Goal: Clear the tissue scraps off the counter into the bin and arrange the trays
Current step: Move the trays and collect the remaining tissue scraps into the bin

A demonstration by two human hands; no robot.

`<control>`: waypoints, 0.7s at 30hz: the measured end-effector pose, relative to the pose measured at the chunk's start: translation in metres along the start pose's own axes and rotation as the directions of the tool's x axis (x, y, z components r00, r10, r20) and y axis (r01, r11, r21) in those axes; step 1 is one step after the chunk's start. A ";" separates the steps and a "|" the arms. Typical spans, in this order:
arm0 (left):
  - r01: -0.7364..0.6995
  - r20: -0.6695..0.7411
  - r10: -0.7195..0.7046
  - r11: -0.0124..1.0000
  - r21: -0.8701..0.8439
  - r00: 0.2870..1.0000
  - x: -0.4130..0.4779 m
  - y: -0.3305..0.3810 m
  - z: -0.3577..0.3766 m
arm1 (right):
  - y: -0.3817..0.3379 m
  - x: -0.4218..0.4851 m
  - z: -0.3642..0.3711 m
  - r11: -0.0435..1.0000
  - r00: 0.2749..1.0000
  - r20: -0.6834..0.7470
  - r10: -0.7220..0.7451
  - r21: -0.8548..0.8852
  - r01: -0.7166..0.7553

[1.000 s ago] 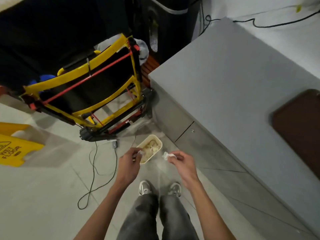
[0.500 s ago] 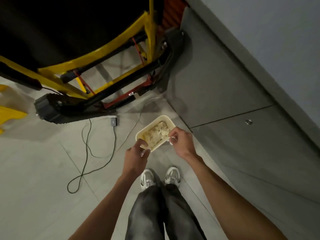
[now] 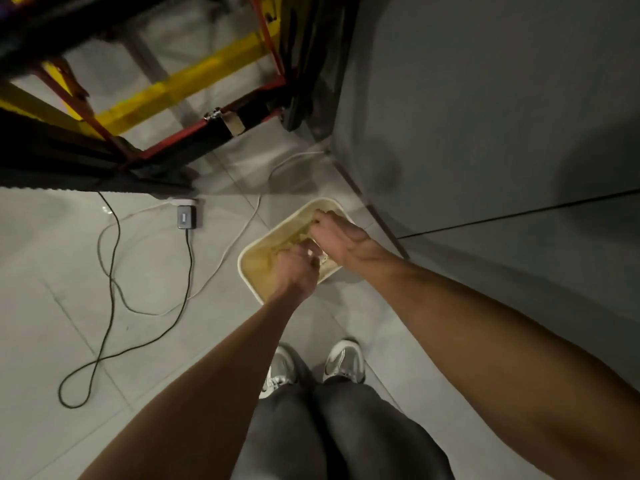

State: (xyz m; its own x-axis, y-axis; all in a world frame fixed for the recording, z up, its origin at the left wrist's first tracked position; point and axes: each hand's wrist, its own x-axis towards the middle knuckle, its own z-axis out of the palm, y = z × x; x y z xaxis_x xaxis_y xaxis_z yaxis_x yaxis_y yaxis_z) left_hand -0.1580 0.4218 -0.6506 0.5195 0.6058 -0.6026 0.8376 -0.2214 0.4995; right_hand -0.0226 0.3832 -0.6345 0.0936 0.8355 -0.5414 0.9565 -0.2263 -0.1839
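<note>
Far left, pale glossy floor tiles (image 3: pixel 52 271) with thin grout lines, and plenty of open floor there. A thin black cable (image 3: pixel 111 306) snakes over them in loose loops. It runs up to a small black boxy adapter (image 3: pixel 186 217) that lies flat. A thinner white cable (image 3: pixel 221 261) curves past it toward the corner of the counter.

Above them is a metal frame (image 3: pixel 173 84) of yellow bars, red tubes and black parts, all hard edges. Its low black bar closes off the floor to my upper left.

The bin (image 3: pixel 246 252) is centre frame on the floor: cream plastic, rectangular, with rounded corners and a smooth rolled rim. It stands just beside the counter base, and its near corner points at my feet. Crumpled pale stuff inside looks like the tissue scraps (image 3: pixel 277 247), but it is blurred.

My left hand (image 3: pixel 298 268) is over the middle of the bin, knuckles up, fingers curled in narrow. I cannot tell whether they hold a scrap. My right hand (image 3: pixel 341 237) crosses the bin's right rim, fingers bent down with the tips inside at the far end. I cannot tell its grip either. The two hands are near each other, almost touching.

Below them are my grey-and-white sneakers (image 3: pixel 344 362) and grey trousers (image 3: pixel 329 427), close to the bin.

On the right, the counter front (image 3: pixel 485 133) is flat matte grey panels with one dark seam. Its base edge runs diagonally, so there is little room on that side.
</note>
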 end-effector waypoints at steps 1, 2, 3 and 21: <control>0.006 0.034 -0.007 1.000 0.031 0.999 0.008 0.000 0.009 | 0.000 0.004 0.001 0.999 1.000 0.028 -0.001 -0.047 0.002; 0.014 0.086 -0.019 0.999 0.053 0.996 0.014 0.000 0.017 | 0.003 0.012 0.005 0.996 0.998 0.064 -0.022 -0.085 0.027; 0.028 0.145 -0.038 0.997 0.071 0.989 0.017 0.001 0.021 | 0.003 0.016 0.004 0.994 0.993 0.121 0.013 -0.106 0.000; -0.250 0.099 0.230 0.909 0.334 0.968 -0.210 0.132 -0.236 | -0.096 -0.239 -0.226 0.831 0.862 -0.251 0.441 0.476 -0.287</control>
State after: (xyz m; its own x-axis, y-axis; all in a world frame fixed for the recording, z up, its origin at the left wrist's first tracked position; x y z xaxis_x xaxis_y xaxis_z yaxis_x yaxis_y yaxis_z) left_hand -0.1965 0.4461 -0.3111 0.7125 0.4599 -0.5300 0.6877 -0.6078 0.3970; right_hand -0.0742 0.3186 -0.3017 0.5720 0.7458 -0.3415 0.6366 -0.6662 -0.3884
